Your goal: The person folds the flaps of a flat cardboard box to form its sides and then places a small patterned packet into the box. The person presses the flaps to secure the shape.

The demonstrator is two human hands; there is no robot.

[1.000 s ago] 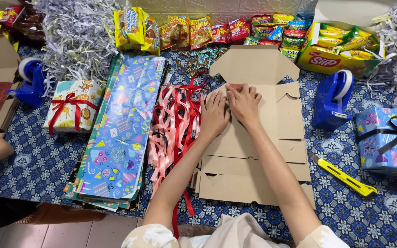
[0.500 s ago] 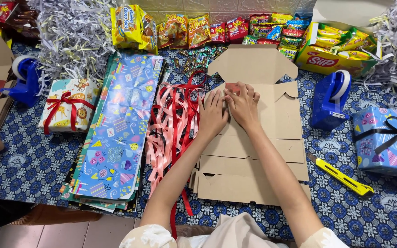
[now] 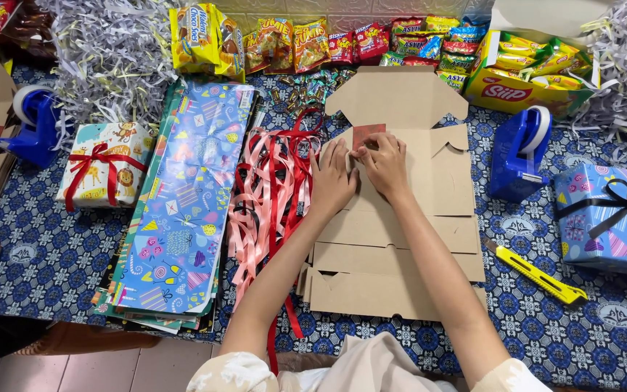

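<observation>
**Both hands press on a flat cardboard box**

The flat cardboard box [image 3: 400, 239] lies unfolded at the middle of the table [image 3: 52, 254], its top flap pointing to 12 o'clock. The left hand [image 3: 332, 181] rests palm down on the cardboard, fingers together and flat. The right hand [image 3: 384, 163] sits just beside it at 3 o'clock, fingertips bent and pressing the cardboard by a small red patch [image 3: 368, 134]. At 9 o'clock of the box lie red and pink ribbons [image 3: 270, 196], then a stack of wrapping paper [image 3: 183, 210]. A yellow knife [image 3: 535, 272] lies at 4 o'clock, a blue tape dispenser [image 3: 520, 152] at 2 o'clock.
</observation>
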